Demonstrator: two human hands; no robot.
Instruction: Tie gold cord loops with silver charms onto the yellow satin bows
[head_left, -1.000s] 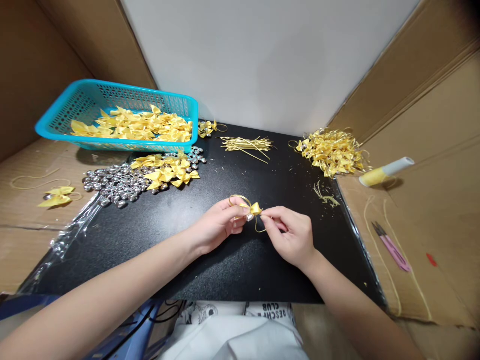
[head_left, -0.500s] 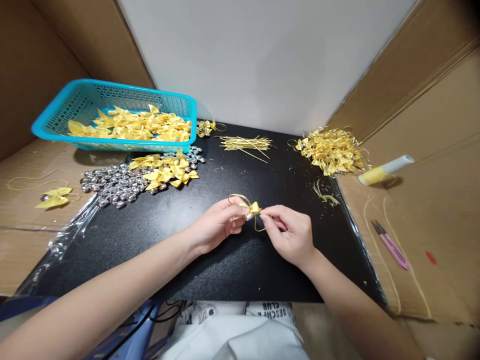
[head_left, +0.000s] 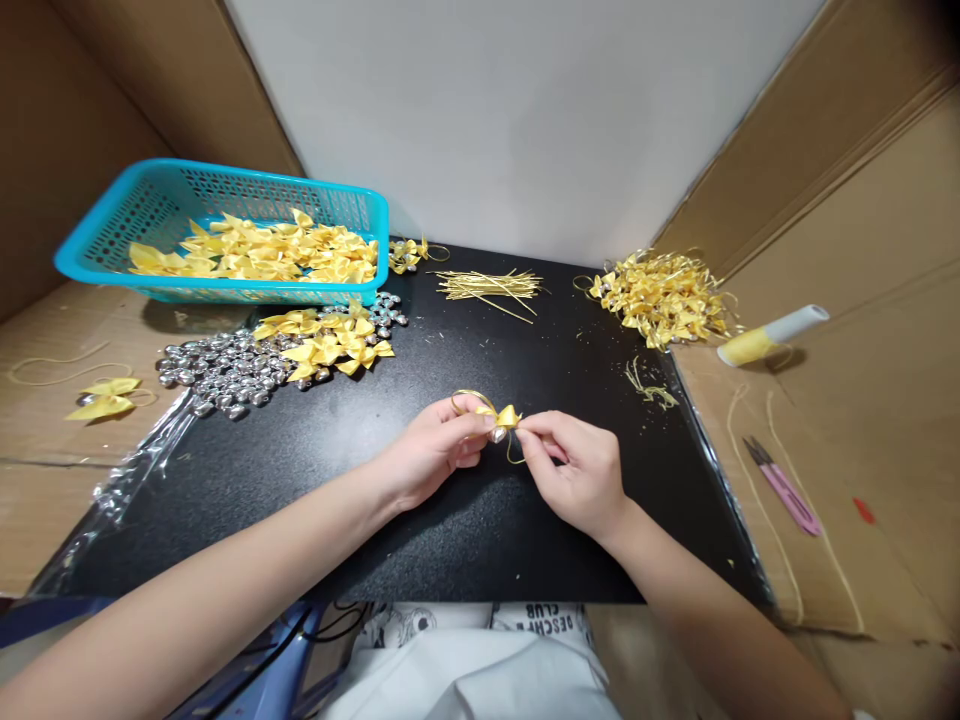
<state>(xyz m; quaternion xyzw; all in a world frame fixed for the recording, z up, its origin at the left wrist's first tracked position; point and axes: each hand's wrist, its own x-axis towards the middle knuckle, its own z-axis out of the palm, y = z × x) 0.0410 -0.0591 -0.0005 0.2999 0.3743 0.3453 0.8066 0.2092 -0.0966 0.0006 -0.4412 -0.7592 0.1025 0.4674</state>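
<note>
Two hands pinch one small bow

Compared with a second ago, the view has slid a tiny bit, so the blue basket sits more to the left. The hands have hardly changed. The left hand has its thumb and fingertips pinching the yellow bow, just above the black table. The right hand has its thumb and first finger pressed together at the bow's right end (bow tip or string, I cannot tell which).

The fingers hide part of the bow. A silver bead peeks out under it. Gold string loops over the left fingers, and more hangs below the bow, then gets lost near the right hand. Both arms are cut off at the bottom.

The table is black and shiny, with tiny bits on it. A pale wall stands behind, with brown card at the sides. Pink snips lie on the right. A heap of beads lies in front of the basket, which holds more yellow bows.
</note>
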